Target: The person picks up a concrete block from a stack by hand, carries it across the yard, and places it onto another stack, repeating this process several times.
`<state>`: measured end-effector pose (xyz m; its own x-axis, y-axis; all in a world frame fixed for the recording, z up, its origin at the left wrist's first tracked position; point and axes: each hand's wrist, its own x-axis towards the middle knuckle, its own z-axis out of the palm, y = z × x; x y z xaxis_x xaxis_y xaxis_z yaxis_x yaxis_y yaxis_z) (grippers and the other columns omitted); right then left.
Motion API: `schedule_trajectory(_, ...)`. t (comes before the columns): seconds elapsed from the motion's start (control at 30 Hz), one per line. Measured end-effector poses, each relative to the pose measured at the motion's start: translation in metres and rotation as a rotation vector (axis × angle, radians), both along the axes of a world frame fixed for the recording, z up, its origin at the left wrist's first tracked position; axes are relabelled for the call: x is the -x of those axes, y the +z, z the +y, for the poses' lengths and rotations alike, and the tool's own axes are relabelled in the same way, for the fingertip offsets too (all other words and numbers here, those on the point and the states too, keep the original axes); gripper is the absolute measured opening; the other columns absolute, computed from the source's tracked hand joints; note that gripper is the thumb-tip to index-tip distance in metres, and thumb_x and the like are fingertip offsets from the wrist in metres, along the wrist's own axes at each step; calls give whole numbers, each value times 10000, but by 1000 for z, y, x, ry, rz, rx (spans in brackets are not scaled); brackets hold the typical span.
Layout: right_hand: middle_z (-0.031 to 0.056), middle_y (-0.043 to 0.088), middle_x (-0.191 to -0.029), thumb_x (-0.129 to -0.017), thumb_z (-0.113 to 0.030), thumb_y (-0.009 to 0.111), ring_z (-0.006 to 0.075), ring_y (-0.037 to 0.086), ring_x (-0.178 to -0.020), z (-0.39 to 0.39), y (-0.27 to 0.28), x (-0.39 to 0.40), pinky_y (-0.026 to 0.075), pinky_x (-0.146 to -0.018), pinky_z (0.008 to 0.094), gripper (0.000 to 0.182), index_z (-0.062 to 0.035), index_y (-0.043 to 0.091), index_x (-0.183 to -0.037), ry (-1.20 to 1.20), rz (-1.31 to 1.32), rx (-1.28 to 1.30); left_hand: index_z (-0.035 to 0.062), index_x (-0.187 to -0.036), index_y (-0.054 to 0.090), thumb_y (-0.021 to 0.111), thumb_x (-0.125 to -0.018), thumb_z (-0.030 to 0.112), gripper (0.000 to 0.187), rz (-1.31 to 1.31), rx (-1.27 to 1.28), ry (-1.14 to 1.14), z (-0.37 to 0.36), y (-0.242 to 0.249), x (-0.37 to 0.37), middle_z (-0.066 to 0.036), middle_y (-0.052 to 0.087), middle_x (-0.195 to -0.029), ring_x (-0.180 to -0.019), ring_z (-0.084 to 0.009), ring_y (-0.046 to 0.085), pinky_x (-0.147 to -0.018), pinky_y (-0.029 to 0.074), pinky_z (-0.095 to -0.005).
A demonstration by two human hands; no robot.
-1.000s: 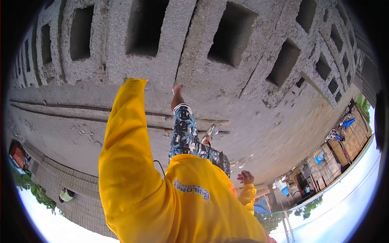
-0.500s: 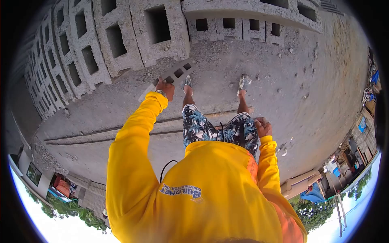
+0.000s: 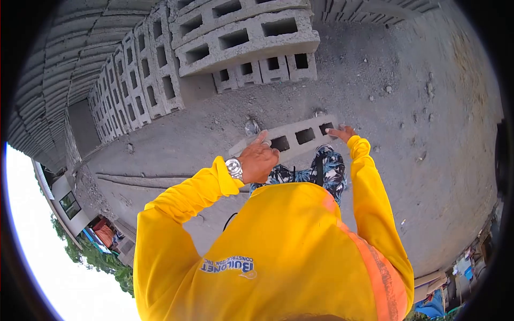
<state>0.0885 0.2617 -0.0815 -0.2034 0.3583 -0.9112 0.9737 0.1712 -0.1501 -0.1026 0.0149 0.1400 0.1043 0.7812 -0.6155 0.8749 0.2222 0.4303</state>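
A grey hollow concrete block (image 3: 292, 140) is held up in front of my thighs, its row of square holes facing up and its right end tilted away from me. My left hand (image 3: 259, 160), with a metal watch on the wrist, grips the block's left part beside a hole. At the opposite end, my right hand (image 3: 343, 132) has its fingers at the rightmost hole. The block hides part of my legs and feet, and its underside is out of sight.
Stacked concrete blocks (image 3: 247, 52) stand ahead, with a long row of blocks (image 3: 140, 80) to the left. Two thin strips (image 3: 144, 181) lie on the dusty ground at left. Small stones (image 3: 388, 90) dot the ground ahead right.
The block has come up from the ground by the stack to in front of my legs. My right hand has moved from beside my thigh onto it. My view has turned.
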Motion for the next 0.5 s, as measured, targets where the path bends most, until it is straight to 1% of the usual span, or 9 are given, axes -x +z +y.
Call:
schedule_trajectory(0.03, 204, 445, -1345, -610, -598, 708, 356, 434, -1240, 16, 7, -7, 338, -1043, 385, 942, -20, 447, -1306, -60, 40, 33, -103, -1071, 578, 625, -642, 67, 464, 6, -87, -21, 12, 14, -3, -213, 648, -852, -887, -308, 610, -1116, 164, -499)
schedule_trajectory(0.1, 220, 434, -1345, -584, -549, 745, 359, 431, -1237, 46, 17, -20, 337, -1038, 381, 955, 19, 442, -1291, -170, 108, 108, -108, -1070, 575, 632, -632, 64, 475, -3, -88, -59, 38, 39, -7, -212, 647, -844, -891, -309, 608, -1119, 155, -500)
schedule_trajectory(0.17, 229, 486, -1273, -580, -486, 765, 354, 481, -1174, 69, 48, -12, 376, -993, 375, 910, 55, 460, -1245, -105, 126, 117, -108, -1069, 574, 646, -615, 56, 488, -25, -76, -81, 58, 56, -7, -204, 643, -820, -896, -307, 605, -1124, 141, -502)
schedule_trajectory(0.2, 234, 512, -1237, -578, -455, 775, 352, 506, -1142, 76, 59, -11, 395, -970, 371, 887, 74, 469, -1222, -75, 131, 118, -99, -1040, 582, 655, -611, 54, 461, 1, -125, -90, 61, 58, -5, -203, 643, -814, -886, -310, 607, -1124, 146, -501)
schedule_trajectory(0.27, 236, 552, -1154, -577, -404, 781, 339, 541, -1067, 71, 41, -25, 423, -913, 363, 820, 95, 495, -1161, -146, 237, -63, -80, -984, 598, 673, -603, 50, 409, 51, -231, -109, 65, 58, 6, -201, 643, -801, -867, -316, 612, -1125, 155, -500)
schedule_trajectory(0.3, 237, 572, -1113, -577, -378, 784, 333, 559, -1030, 74, 33, -26, 436, -884, 359, 786, 106, 507, -1131, -177, 296, -155, -74, -993, 601, 664, -611, 36, 402, 76, -243, -101, 65, 58, 16, -197, 645, -802, -865, -313, 612, -1127, 152, -497)
schedule_trajectory(0.4, 207, 609, -994, -587, -321, 782, 283, 585, -916, 74, 33, -18, 463, -804, 332, 686, 125, 534, -1045, -320, 468, -250, -57, -1023, 608, 639, -633, -4, 395, 124, -235, -75, 43, 58, 51, -186, 649, -804, -869, -307, 614, -1132, 143, -489)
schedule_trajectory(0.43, 152, 611, -889, -598, -292, 771, 221, 567, -799, 71, 52, -5, 465, -712, 316, 578, 117, 558, -947, -279, 506, -370, -52, -1036, 609, 630, -640, -15, 399, 135, -229, -63, 36, 56, 64, -184, 650, -805, -876, -307, 615, -1133, 141, -486)
schedule_trajectory(0.5, 118, 594, -829, -605, -286, 765, 196, 537, -735, 59, 112, 32, 455, -653, 317, 520, 106, 563, -880, -273, 519, -458, -25, -1077, 608, 612, -667, -24, 411, 198, -249, -48, 19, 52, 88, -181, 655, -818, -930, -294, 613, -1137, 126, -479)
